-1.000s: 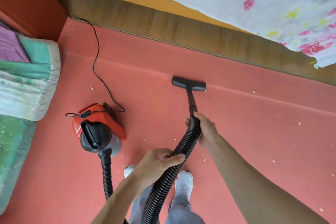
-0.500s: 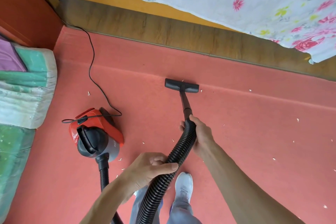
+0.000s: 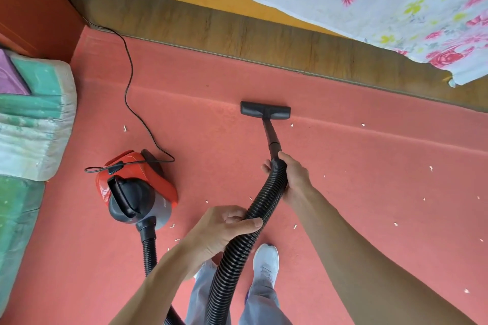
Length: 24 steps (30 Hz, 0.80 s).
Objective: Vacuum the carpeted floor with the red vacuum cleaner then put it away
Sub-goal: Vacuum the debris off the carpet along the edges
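Both hands grip the hose (image 3: pixel 245 235): right hand (image 3: pixel 294 178) wrapped around its upper end where it joins the rigid wand (image 3: pixel 270 137), left hand (image 3: pixel 224 229) closed around the ribbed section lower down, thumb across the top. Floor nozzle (image 3: pixel 265 110) lies flat on the red carpet (image 3: pixel 369 166), near the wooden bed base (image 3: pixel 237 31) but not touching it. Red vacuum cleaner (image 3: pixel 134 187) sits on the carpet to the person's left, apart from the nozzle, with the hose looping from its front back towards the person's legs.

Risks, judged:
- Power cord (image 3: pixel 129 82) runs from the far-left corner and loops over the canister top. Pulling the canister forward by the hose could snag or tighten that loop.
- Hose passes close by the white shoe (image 3: pixel 265 264); a step forward may tread on it or trip on it.
- White scraps (image 3: pixel 431 168) are scattered to the right, with a few near the canister; most of the sweep seems not yet done.

Room: open carpet to the right and centre. Bed base bounds the far edge; floral sheet (image 3: pixel 369 8) hangs above it. Folded bedding (image 3: pixel 34 119) blocks the left side, just beside the canister, leaving little sideways clearance there.
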### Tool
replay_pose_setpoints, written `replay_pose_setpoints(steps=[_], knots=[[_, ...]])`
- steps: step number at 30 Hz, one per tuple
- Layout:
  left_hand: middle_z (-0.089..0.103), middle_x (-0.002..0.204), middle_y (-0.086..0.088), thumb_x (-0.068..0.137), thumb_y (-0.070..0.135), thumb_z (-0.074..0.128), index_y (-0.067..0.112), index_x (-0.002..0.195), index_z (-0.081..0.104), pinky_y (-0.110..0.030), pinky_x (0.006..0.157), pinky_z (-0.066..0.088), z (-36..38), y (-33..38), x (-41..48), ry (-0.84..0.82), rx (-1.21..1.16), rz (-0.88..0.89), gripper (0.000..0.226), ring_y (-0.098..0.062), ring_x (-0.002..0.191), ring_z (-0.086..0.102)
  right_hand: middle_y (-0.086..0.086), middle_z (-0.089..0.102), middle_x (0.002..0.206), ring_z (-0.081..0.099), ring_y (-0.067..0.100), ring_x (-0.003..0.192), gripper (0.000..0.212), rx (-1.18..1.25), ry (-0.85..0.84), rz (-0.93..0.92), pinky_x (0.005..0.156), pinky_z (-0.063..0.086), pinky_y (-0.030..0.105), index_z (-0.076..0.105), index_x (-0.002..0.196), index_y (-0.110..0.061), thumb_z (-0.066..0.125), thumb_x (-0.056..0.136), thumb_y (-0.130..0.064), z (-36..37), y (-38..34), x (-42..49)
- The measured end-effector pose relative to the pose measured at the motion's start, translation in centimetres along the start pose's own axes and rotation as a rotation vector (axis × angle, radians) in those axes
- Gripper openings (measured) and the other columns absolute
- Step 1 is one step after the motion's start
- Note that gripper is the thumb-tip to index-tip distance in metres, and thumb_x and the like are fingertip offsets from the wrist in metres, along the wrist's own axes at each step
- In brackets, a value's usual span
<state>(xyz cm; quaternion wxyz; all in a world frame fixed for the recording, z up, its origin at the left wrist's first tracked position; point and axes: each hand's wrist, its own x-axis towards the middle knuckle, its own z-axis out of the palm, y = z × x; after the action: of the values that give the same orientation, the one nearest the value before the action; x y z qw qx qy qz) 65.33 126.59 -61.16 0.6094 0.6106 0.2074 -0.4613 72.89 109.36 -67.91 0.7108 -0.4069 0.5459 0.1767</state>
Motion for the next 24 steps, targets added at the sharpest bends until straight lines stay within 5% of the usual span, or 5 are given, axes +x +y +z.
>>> replay_pose_setpoints(steps=[8,14,19,24], knots=[[0.070,0.104,-0.030,0.083,0.028,0.079,0.003,0.101,0.074,-0.059,0.083,0.057,0.2,1.2,-0.9,-0.180,0.124,-0.032,0.032,-0.030,0.078,0.070,0.019,0.066,0.093,0.068,0.025,0.071,0.038,0.129,0.038,0.013,0.048,0.055,0.027,0.054,0.122,0.007,0.062,0.093,-0.016,-5.3,0.7,-2.1],[0.072,0.094,-0.028,0.079,0.031,0.078,0.003,0.096,0.073,-0.058,0.080,0.059,1.9,1.3,0.4,-0.149,0.097,-0.037,0.033,-0.033,0.076,0.071,0.021,0.069,0.091,0.070,0.025,0.065,0.040,0.105,0.093,-0.035,0.052,0.057,0.030,0.055,0.121,0.007,0.068,0.091,-0.016,-5.5,-0.6,-0.7],[0.073,0.084,-0.016,0.087,0.020,0.075,0.008,0.093,0.074,-0.052,0.077,0.060,3.8,0.7,1.3,-0.076,-0.006,-0.017,0.013,-0.028,0.070,0.071,0.021,0.070,0.097,0.072,0.027,0.067,0.047,0.070,0.115,-0.038,0.053,0.059,0.031,0.051,0.126,0.004,0.070,0.089,-0.017,-5.3,-2.1,0.7],[0.073,0.083,-0.017,0.086,0.027,0.073,0.003,0.102,0.073,-0.056,0.074,0.058,4.0,1.5,0.9,-0.084,0.021,-0.024,0.029,-0.034,0.071,0.070,0.021,0.071,0.100,0.071,0.026,0.072,0.038,0.029,0.082,0.004,0.056,0.058,0.030,0.056,0.120,0.001,0.067,0.091,-0.021,-7.0,-2.1,-0.6]])
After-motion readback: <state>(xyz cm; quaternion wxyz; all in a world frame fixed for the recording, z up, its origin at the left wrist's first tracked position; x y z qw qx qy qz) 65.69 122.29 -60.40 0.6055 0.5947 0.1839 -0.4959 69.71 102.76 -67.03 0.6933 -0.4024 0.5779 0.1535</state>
